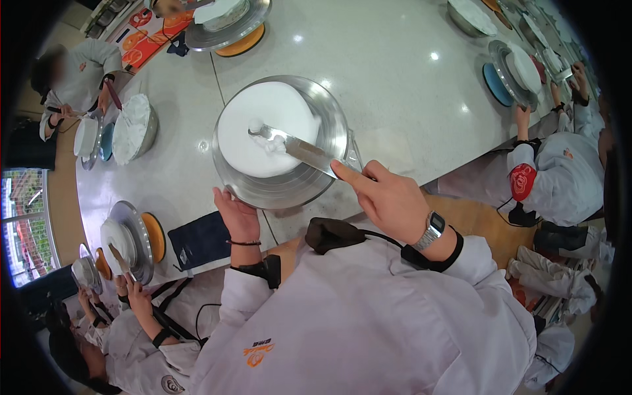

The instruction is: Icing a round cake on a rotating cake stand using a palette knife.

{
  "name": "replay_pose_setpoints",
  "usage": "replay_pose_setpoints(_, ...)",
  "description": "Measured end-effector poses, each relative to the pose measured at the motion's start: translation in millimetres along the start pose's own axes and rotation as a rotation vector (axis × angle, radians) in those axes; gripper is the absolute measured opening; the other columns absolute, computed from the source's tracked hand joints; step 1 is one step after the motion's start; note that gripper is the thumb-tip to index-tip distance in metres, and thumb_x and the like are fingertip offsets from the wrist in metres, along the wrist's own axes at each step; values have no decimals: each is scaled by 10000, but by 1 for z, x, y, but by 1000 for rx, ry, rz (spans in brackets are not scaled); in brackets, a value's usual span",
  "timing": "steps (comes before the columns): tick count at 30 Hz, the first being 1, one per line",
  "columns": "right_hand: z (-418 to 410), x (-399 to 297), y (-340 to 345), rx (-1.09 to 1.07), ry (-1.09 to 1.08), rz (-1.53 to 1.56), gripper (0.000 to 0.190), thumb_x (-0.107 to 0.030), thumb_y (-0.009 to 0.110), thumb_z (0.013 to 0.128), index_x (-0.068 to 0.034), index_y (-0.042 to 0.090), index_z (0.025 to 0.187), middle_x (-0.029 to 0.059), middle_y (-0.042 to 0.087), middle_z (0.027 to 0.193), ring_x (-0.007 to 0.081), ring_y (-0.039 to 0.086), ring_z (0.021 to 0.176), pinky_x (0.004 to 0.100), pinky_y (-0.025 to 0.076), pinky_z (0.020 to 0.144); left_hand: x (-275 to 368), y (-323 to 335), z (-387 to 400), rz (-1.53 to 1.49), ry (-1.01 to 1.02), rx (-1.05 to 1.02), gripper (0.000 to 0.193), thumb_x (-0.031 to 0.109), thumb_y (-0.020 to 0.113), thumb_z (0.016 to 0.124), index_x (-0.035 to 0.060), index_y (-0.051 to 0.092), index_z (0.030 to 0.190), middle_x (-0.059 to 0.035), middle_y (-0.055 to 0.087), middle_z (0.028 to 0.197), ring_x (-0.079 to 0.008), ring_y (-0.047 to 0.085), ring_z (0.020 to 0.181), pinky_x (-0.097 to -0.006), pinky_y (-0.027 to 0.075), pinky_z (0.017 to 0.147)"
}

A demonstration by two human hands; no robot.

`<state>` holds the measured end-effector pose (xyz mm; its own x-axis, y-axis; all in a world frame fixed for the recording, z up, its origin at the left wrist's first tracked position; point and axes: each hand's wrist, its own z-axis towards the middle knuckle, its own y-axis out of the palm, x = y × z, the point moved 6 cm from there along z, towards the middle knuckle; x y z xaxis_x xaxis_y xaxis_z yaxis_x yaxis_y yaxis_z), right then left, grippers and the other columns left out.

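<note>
A round cake coated in white cream (261,106) sits on a metal cake turntable (316,190) before me. My right hand (395,202) grips a metal icing spatula (311,154), the index finger laid along the blade. The spatula's tip rests at the cake's top near its middle, where a lump of cream (276,144) sticks to the blade and a small peak stands beside it. Cream bulges out at the cake's right edge. At the turntable's near left rim is my left hand (239,217), thumb spread; some fingertips are hidden by the rim.
A dark folded cloth (200,240) lies left of my left hand. Co-workers stand around the table (395,98) with their own turntables (133,237). Bowls of white cream (136,131) stand at the left and far right (471,19). Another turntable (232,34) stands across from me.
</note>
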<state>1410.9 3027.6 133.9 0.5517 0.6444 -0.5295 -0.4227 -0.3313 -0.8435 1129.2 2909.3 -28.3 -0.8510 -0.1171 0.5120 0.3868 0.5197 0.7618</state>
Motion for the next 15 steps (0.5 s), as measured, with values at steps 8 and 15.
replay_pose_setpoints(8,0,4,2,23,3,8,674,-80,639,912,-309,522,1534,51,554,900,250,601,612,375,540,555,-2,23,-16,327,-42,188,522,395,473,1094,13,429,1446,-211,614,1394,-330,623,1283,-482,508,1101)
replay_pose_setpoints(15,-5,8,3,10,15,13,643,-87,637,921,-309,543,1518,48,552,896,251,593,598,376,536,546,-48,13,-35,496,-88,33,412,289,480,1088,-9,520,1369,-167,645,1355,-317,642,1246,-477,532,1068)
